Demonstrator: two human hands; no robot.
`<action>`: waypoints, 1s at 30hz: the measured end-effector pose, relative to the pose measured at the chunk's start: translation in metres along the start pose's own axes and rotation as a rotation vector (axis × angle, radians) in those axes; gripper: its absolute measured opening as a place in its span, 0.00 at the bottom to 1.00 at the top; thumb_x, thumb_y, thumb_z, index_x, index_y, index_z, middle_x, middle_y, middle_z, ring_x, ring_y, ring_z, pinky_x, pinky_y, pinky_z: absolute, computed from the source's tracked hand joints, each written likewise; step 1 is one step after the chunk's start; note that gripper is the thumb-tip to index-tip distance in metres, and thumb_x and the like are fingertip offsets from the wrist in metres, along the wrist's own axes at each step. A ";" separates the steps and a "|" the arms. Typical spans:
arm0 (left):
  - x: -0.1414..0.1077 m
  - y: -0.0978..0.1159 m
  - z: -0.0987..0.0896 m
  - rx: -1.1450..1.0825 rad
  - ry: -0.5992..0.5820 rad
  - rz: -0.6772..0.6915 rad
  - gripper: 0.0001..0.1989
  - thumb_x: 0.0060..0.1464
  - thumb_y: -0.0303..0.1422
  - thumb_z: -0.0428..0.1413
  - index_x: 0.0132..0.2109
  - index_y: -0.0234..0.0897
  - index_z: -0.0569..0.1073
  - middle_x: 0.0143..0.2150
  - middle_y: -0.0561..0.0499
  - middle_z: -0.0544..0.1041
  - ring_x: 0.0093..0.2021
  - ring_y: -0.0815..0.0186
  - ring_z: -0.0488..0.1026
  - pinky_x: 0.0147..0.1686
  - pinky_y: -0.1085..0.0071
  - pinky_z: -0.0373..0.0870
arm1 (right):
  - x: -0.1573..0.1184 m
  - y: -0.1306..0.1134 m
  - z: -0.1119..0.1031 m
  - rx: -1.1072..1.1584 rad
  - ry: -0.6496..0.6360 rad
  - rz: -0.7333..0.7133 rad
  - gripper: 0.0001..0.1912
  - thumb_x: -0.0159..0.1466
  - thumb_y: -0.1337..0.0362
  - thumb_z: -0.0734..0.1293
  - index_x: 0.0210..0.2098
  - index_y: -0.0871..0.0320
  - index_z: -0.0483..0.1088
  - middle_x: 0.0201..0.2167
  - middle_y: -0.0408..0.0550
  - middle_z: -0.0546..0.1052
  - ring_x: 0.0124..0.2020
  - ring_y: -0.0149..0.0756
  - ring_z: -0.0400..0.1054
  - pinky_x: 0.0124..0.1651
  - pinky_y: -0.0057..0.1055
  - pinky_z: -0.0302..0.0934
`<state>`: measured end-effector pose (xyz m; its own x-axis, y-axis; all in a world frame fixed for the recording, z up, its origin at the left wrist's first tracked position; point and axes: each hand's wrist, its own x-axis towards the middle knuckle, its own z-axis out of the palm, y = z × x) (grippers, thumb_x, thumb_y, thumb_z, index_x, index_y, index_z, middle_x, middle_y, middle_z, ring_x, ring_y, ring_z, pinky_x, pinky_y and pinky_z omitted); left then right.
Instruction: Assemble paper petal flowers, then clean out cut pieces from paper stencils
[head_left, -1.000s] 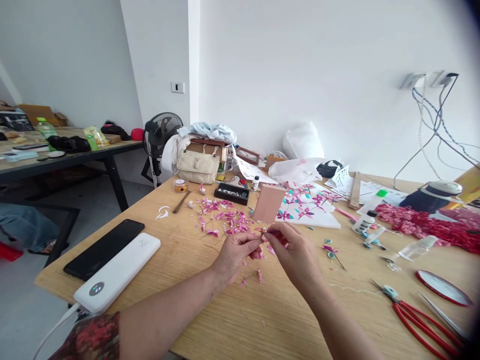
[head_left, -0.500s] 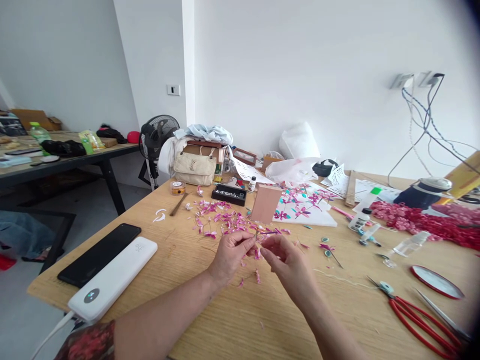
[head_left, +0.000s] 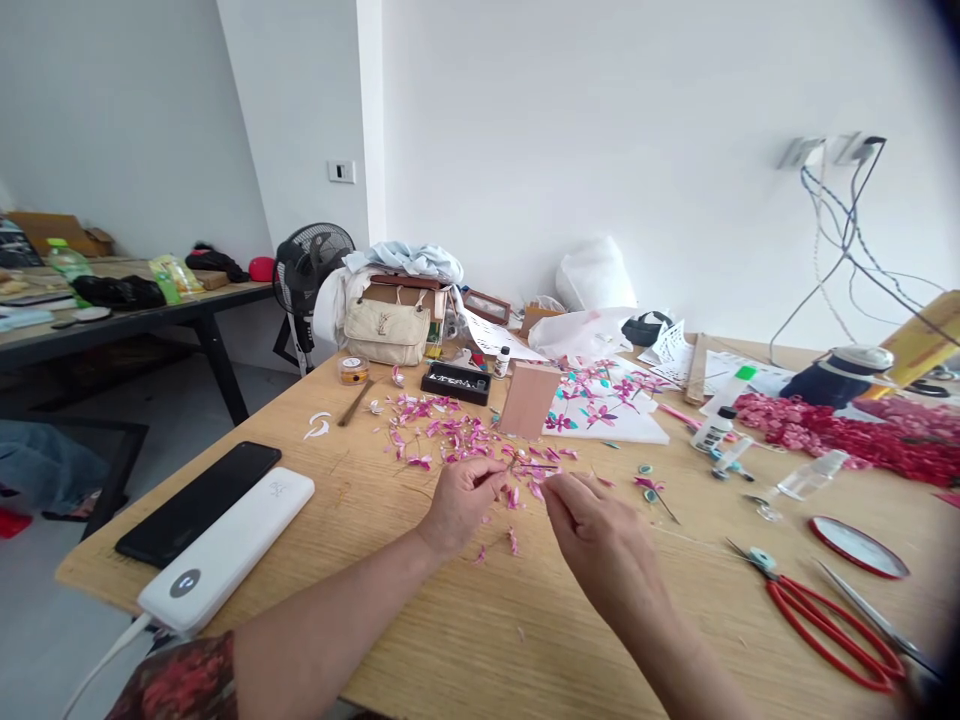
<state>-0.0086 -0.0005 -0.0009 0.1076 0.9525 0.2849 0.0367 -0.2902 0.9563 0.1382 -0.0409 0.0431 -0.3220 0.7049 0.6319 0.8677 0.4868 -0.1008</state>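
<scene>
My left hand [head_left: 463, 502] is closed in a pinch over the table. At its fingertips is a thin dark purple stem [head_left: 537, 466] pointing right. My right hand [head_left: 596, 528] sits just to the right, its fingers curled together. What those fingers hold, if anything, is hidden behind the hand. Pink petal pieces [head_left: 457, 436] lie scattered beyond both hands, and a few more are on the wood below them. A small wooden block [head_left: 529, 400] stands upright behind the hands. A black tray [head_left: 456, 383] holds small white bits.
Red-handled scissors [head_left: 832, 630], silver tweezers [head_left: 862, 605] and a red-rimmed dish [head_left: 859, 547] lie at right. Small bottles [head_left: 714, 428] stand behind them. Finished-looking pink flowers rest on a white sheet [head_left: 645, 430]. At left are a phone [head_left: 202, 500] and a white power bank [head_left: 232, 545].
My right hand has moved slightly right and turned over, its fingers now curled in closer. My left hand stays almost in place. The view has shifted a little.
</scene>
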 end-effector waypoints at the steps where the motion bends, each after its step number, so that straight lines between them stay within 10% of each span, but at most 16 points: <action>1: 0.000 0.001 0.000 0.043 -0.021 0.036 0.10 0.50 0.33 0.52 0.26 0.33 0.74 0.22 0.52 0.69 0.25 0.70 0.64 0.26 0.75 0.60 | 0.004 0.000 -0.006 -0.012 -0.049 -0.064 0.14 0.60 0.70 0.54 0.20 0.57 0.62 0.18 0.44 0.66 0.20 0.29 0.57 0.23 0.26 0.44; 8: -0.009 0.011 0.001 0.000 -0.437 0.118 0.11 0.50 0.36 0.53 0.32 0.35 0.77 0.26 0.49 0.73 0.24 0.69 0.66 0.27 0.72 0.64 | 0.060 0.032 -0.030 0.236 -0.531 -0.273 0.12 0.58 0.69 0.57 0.18 0.58 0.62 0.16 0.39 0.62 0.20 0.26 0.54 0.24 0.25 0.44; 13: -0.005 0.015 -0.004 -0.257 -0.205 -0.078 0.09 0.46 0.36 0.57 0.29 0.33 0.75 0.25 0.51 0.71 0.25 0.71 0.65 0.26 0.75 0.61 | 0.039 0.059 0.003 0.577 -0.523 0.091 0.15 0.60 0.58 0.56 0.21 0.58 0.61 0.18 0.38 0.60 0.21 0.28 0.53 0.24 0.24 0.48; 17: 0.001 0.010 -0.003 -0.247 -0.063 -0.127 0.09 0.47 0.34 0.55 0.27 0.32 0.73 0.21 0.53 0.69 0.23 0.73 0.63 0.25 0.76 0.59 | 0.008 0.036 0.004 0.299 -0.487 -0.052 0.16 0.62 0.66 0.53 0.19 0.58 0.58 0.15 0.38 0.57 0.19 0.27 0.50 0.23 0.25 0.44; 22: -0.003 0.005 0.002 0.061 -0.240 0.098 0.08 0.48 0.29 0.53 0.26 0.35 0.76 0.23 0.51 0.70 0.26 0.70 0.64 0.29 0.74 0.61 | 0.031 0.009 -0.036 0.015 -0.516 -0.351 0.11 0.56 0.74 0.54 0.21 0.57 0.61 0.17 0.41 0.63 0.18 0.28 0.51 0.22 0.28 0.39; 26: -0.009 0.008 -0.001 -0.021 -0.533 0.092 0.08 0.49 0.34 0.55 0.32 0.37 0.77 0.27 0.49 0.72 0.27 0.69 0.66 0.28 0.74 0.63 | 0.060 0.035 -0.034 0.149 -0.593 -0.312 0.12 0.58 0.70 0.55 0.18 0.57 0.59 0.16 0.39 0.60 0.19 0.27 0.52 0.23 0.26 0.43; 30: -0.005 0.010 -0.004 -0.259 -0.297 -0.062 0.10 0.46 0.36 0.56 0.31 0.34 0.76 0.26 0.50 0.71 0.25 0.71 0.65 0.27 0.75 0.62 | 0.039 0.056 0.000 0.393 -0.540 -0.030 0.14 0.61 0.62 0.55 0.21 0.57 0.60 0.18 0.39 0.61 0.21 0.28 0.53 0.24 0.24 0.48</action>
<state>-0.0132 -0.0075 0.0074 0.3968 0.8885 0.2306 -0.1957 -0.1636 0.9669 0.1744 0.0139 0.0618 -0.5771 0.7976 0.1757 0.6857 0.5901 -0.4261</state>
